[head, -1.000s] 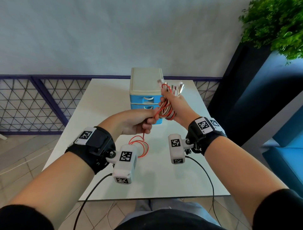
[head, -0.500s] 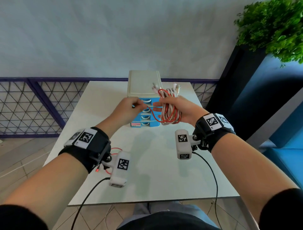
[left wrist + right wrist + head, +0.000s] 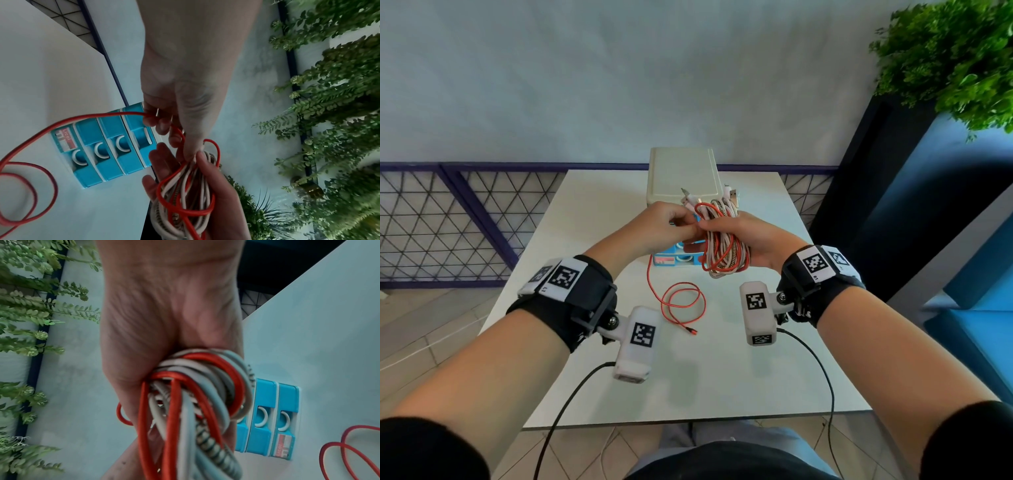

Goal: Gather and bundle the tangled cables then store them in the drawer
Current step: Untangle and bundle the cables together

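**Nearly bundled: one red tail left to wind in**

Roughly two-thirds through, by my reading. From the left: the left hand (image 3: 666, 224) pinches the red cable (image 3: 98, 115) between its curled fingertips, feeding it toward the bundle. That cable's loose tail (image 3: 681, 305) lies in loops on the white table (image 3: 756, 377), its plug end free, so it is not yet gathered. At the middle, the blue drawer unit (image 3: 96, 155) stands with every drawer shut. To the right, the right hand (image 3: 753, 240) is wrapped round the cable bundle (image 3: 724, 250), a coil of white, braided and red leads, held above the table in front of the drawers. Left to do, I judge: wind in the tail, open a drawer, stow the bundle.
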Action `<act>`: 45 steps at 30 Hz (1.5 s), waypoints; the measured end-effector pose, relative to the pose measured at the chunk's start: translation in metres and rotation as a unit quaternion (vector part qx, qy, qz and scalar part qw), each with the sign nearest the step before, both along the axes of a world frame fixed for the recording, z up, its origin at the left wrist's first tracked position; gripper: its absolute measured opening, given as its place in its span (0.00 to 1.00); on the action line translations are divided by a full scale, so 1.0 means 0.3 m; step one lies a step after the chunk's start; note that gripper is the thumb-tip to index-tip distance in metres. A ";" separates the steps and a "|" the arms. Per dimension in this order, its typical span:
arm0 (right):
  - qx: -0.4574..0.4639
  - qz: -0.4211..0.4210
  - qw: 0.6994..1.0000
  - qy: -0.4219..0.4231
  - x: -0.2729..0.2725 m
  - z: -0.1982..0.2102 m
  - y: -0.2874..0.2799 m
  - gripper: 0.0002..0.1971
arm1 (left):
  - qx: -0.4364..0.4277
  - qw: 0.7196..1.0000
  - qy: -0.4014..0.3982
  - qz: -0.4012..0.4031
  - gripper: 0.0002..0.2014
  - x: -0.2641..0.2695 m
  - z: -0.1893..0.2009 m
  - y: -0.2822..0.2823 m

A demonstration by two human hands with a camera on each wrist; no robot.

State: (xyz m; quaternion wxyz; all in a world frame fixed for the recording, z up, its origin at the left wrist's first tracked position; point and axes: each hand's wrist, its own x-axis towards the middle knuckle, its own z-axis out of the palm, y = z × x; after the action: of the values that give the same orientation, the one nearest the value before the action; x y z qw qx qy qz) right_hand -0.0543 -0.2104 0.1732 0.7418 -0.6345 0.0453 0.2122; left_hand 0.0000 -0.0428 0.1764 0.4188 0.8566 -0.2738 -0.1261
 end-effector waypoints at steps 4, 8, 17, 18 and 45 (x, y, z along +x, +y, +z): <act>-0.008 -0.019 1.000 -0.015 0.002 -0.005 0.006 0.09 | 0.022 1.000 0.009 0.005 0.06 0.004 0.007 -0.001; -0.048 -0.023 0.997 -0.062 0.005 -0.010 0.012 0.09 | 0.041 0.996 0.074 0.016 0.11 -0.002 0.008 -0.005; -0.111 -0.174 0.975 -0.077 0.023 -0.053 -0.065 0.10 | -0.293 0.827 0.479 0.026 0.11 -0.016 -0.021 0.087; -0.114 -0.183 0.973 -0.080 0.023 -0.056 -0.064 0.11 | -0.313 0.816 0.485 0.018 0.09 -0.021 -0.025 0.086; 0.015 -0.295 0.954 -0.043 0.071 -0.008 -0.079 0.08 | -0.009 0.891 0.442 -0.105 0.19 -0.111 -0.182 0.076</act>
State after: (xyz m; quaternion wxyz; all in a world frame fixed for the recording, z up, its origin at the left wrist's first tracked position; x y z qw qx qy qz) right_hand -0.0329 -0.2341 0.1709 0.7822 -0.5901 0.1953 -0.0429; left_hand -0.0333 -0.0201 0.1218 0.4885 0.6746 -0.1501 -0.5327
